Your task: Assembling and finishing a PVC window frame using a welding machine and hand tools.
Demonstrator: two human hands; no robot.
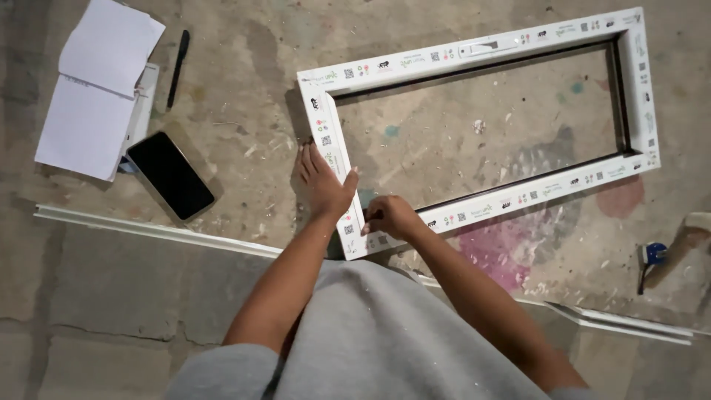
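Observation:
A white rectangular window frame [518,198] with small printed stickers lies flat on the stained concrete floor. My left hand [324,181] rests flat, fingers apart, against the frame's left side near its lower left corner. My right hand [391,216] is curled at that same corner, fingertips pinched on the frame's inner edge; what it pinches is too small to make out.
An open white notebook [100,85], a black pen [178,67] and a dark phone [170,175] lie on the floor at the left. A long white strip [155,230] runs along the floor near me. A small blue tool [652,255] lies at the right.

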